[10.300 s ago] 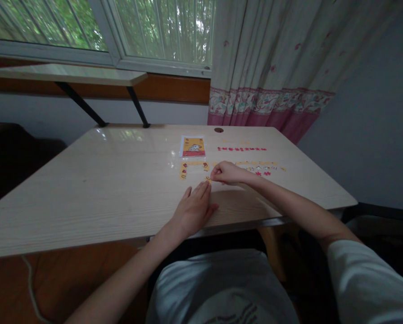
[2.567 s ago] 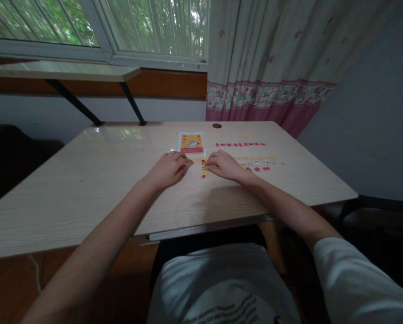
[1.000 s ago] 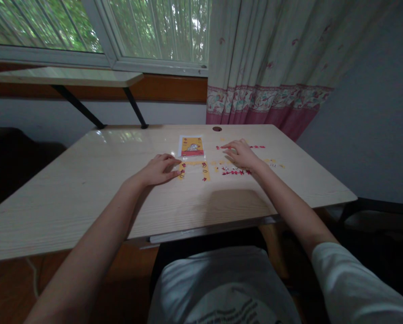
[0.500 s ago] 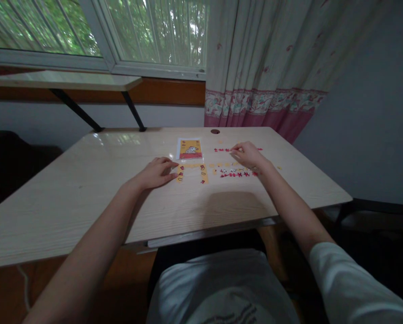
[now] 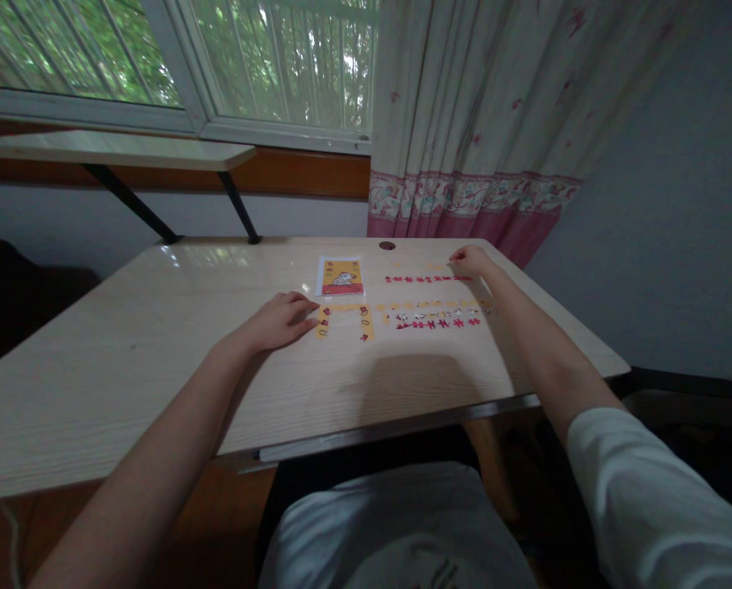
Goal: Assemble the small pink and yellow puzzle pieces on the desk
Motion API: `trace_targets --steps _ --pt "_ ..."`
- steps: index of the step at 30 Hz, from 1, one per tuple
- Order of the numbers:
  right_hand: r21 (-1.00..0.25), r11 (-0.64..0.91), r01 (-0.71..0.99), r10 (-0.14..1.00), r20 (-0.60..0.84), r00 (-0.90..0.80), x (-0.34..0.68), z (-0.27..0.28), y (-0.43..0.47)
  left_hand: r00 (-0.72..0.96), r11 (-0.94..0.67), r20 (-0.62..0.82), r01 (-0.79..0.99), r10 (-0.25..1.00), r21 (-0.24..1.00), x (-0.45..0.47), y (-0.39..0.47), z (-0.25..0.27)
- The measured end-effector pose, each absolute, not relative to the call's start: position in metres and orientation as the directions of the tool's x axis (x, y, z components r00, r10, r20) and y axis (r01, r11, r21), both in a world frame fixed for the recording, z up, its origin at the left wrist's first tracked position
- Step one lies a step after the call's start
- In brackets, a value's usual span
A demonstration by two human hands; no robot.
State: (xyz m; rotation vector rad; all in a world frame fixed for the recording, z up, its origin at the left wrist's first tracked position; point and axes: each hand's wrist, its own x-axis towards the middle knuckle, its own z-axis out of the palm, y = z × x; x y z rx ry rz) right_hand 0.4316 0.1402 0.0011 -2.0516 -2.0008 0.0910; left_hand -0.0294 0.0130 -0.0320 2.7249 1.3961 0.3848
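My left hand (image 5: 287, 319) lies on the table with its fingers stretched out, the tips touching the left edge of a partly assembled jigsaw puzzle (image 5: 369, 323). Yellow strips with small red and outlined pictures form its top and sides; bare table shows inside. Just behind it is a reference picture card (image 5: 341, 278) with a white animal on yellow and red. My right hand (image 5: 471, 260) is at the far right, fingertips pinched together by the row of yellow pieces (image 5: 434, 267). Whatever the fingers hold is too small to make out.
Red puzzle pieces (image 5: 427, 280) form a row in front of my right hand. Nearer rows hold white-and-yellow pieces (image 5: 442, 313) and more red pieces (image 5: 459, 323). A cable hole (image 5: 388, 245) is at the table's back edge; a raised shelf (image 5: 126, 150) stands at the left.
My right hand has moved right and back, from above the far red row to the yellow pieces behind it. My left hand stays at the puzzle's edge. The view has shifted slightly.
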Motion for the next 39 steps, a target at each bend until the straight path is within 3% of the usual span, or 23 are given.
trace_targets --steps 7,20,34,39 --pt "-0.120 0.046 0.992 0.999 0.010 -0.045 0.414 -0.008 0.157 0.561 -0.591 0.190 0.783 0.806 0.196 -0.030 0.014 -0.032" --pt "-0.142 0.005 0.990 0.999 -0.048 -0.012 0.405 -0.009 0.160 0.567 -0.599 0.198 0.780 0.799 0.182 -0.030 0.014 -0.033" --pt "-0.326 0.070 0.943 0.993 0.111 -0.035 0.413 -0.023 0.155 0.574 -0.608 0.209 0.777 0.791 0.166 -0.029 0.013 -0.032" --pt "-0.545 0.144 0.826 0.981 0.188 -0.047 0.406 -0.023 0.143 0.582 -0.623 0.233 0.763 0.779 0.174 -0.030 0.015 -0.035"
